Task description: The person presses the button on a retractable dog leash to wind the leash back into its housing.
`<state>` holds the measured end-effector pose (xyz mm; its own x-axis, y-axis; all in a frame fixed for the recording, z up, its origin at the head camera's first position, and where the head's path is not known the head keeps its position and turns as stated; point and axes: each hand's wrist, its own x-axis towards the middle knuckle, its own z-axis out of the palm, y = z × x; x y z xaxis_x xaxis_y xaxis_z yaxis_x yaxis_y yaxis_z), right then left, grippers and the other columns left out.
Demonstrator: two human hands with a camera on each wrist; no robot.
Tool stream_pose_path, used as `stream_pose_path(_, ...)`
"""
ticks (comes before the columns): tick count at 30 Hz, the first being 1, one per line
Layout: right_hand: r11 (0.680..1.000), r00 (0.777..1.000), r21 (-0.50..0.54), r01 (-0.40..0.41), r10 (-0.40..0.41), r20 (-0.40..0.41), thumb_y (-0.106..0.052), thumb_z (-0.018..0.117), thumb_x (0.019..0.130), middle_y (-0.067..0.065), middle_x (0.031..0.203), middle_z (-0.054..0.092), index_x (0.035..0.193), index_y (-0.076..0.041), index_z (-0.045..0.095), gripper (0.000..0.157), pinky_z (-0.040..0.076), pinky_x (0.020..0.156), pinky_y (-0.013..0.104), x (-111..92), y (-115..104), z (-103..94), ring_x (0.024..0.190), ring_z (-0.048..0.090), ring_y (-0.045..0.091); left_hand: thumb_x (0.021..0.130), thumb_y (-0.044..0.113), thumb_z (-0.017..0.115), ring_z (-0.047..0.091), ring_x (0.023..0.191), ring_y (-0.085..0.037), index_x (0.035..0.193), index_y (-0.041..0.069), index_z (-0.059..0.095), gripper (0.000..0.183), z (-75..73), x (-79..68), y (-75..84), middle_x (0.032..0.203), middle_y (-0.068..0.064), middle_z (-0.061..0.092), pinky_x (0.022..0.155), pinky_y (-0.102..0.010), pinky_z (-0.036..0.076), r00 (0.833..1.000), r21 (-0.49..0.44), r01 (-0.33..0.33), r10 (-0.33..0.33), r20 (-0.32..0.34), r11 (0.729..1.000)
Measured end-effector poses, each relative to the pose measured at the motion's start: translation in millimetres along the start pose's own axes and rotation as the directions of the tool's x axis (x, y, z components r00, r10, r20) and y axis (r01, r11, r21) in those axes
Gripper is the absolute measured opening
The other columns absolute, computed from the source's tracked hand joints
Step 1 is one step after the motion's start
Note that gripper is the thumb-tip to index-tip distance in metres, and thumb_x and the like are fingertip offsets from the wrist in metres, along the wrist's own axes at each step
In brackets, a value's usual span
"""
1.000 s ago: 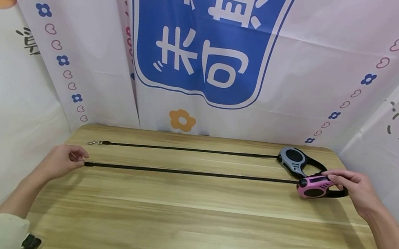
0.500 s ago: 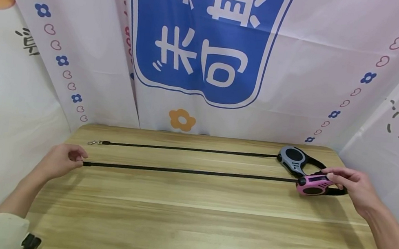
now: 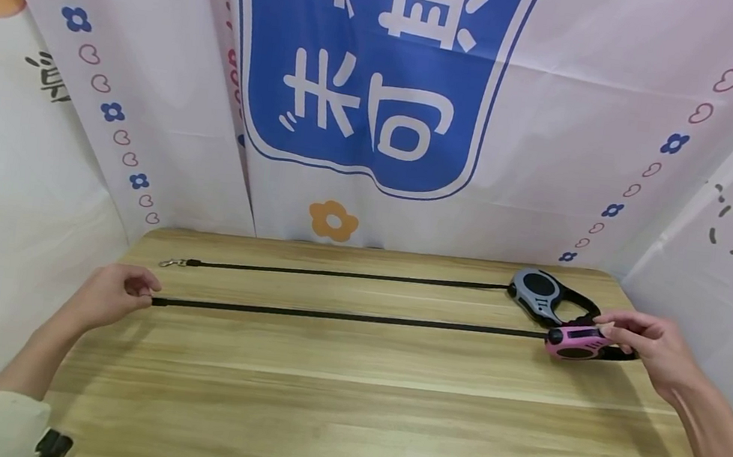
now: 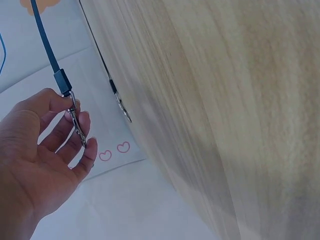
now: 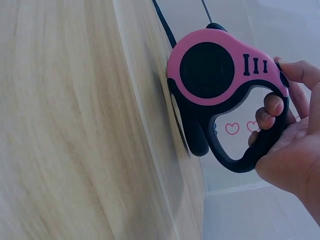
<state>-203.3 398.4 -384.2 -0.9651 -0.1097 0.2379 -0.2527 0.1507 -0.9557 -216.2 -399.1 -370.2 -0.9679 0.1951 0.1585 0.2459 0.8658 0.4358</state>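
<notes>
A pink and black retractable dog leash [image 5: 245, 65] is gripped by its handle in my right hand [image 3: 654, 352], with fingers through the loop and the thumb near the top. Its black strap [image 3: 349, 317] runs nearly straight across to my left hand [image 3: 107, 297]. There the fingers pinch the metal clip [image 4: 76, 122] at the strap's end, which the left wrist view shows best. Behind lies a grey-blue retractable leash [image 3: 538, 297], its cord [image 3: 354, 277] drawn out to the left and ending in a metal clip [image 3: 172, 263].
Both leashes are over a wooden table [image 3: 343, 429]. A white cloth backdrop [image 3: 581, 132] with a blue printed sign [image 3: 347, 158] rises behind the far edge, and white cloth walls flank both sides.
Both hands stay almost still with the strap stretched between them. The pink leash tilts slightly in my right hand; the grey-blue leash stays put.
</notes>
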Motion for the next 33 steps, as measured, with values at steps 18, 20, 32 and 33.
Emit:
stream_pose_path(18, 0.998, 0.999, -0.055, -0.029, 0.029, 0.016, 0.007, 0.057, 0.1, -0.014, 0.093, 0.074, 0.101, -0.018, 0.082, 0.035, 0.042, 0.064, 0.022, 3.7, 1.8, -0.7, 0.073, 0.055, 0.007, 0.083, -0.006, 0.075, 0.055, 0.07, -0.003, 0.095, -0.005, 0.074, 0.013, 1.4, 1.9, 4.8, 0.08, -0.001, 0.066, 0.062, -0.022, 0.05, 0.999, -0.012, -0.027, 0.027, -0.018, 1.0)
stream_pose_path(20, 0.999, 0.999, -0.034, -0.029, 0.029, 0.023, 0.007, 0.057, 0.1, -0.013, 0.093, 0.075, 0.102, -0.017, 0.082, 0.035, 0.042, 0.064, 0.022, 4.6, 2.6, -0.4, 0.074, 0.056, 0.006, 0.083, -0.006, 0.075, 0.055, 0.071, -0.003, 0.095, -0.005, 0.074, 0.012, 1.3, 2.4, 4.4, 0.08, -0.001, 0.066, 0.062, -0.022, 0.051, 0.999, -0.013, -0.03, 0.03, -0.015, 0.999)
stream_pose_path(32, 0.997, 0.999, 0.068, -0.033, 0.031, 0.026, 0.004, 0.056, 0.102, -0.009, 0.09, 0.073, 0.1, -0.014, 0.082, 0.032, 0.044, 0.066, 0.021, 9.4, 4.2, 7.0, 0.075, 0.056, 0.007, 0.082, -0.007, 0.076, 0.054, 0.07, 0.0, 0.093, -0.004, 0.073, 0.011, 4.1, 6.6, 5.4, 0.079, -0.001, 0.066, 0.062, -0.022, 0.05, 0.997, -0.027, -0.071, 0.07, -0.036, 0.997)
stream_pose_path(33, 0.996, 0.999, 0.084, -0.027, 0.025, 0.029, 0.005, 0.056, 0.102, -0.008, 0.09, 0.073, 0.1, -0.014, 0.082, 0.032, 0.044, 0.065, 0.021, 10.2, 4.6, 8.0, 0.074, 0.056, 0.007, 0.082, -0.007, 0.075, 0.054, 0.07, 0.0, 0.093, -0.004, 0.073, 0.011, 4.3, 6.6, 5.5, 0.079, -0.001, 0.066, 0.062, -0.022, 0.05, 0.997, -0.029, -0.072, 0.071, -0.039, 0.997)
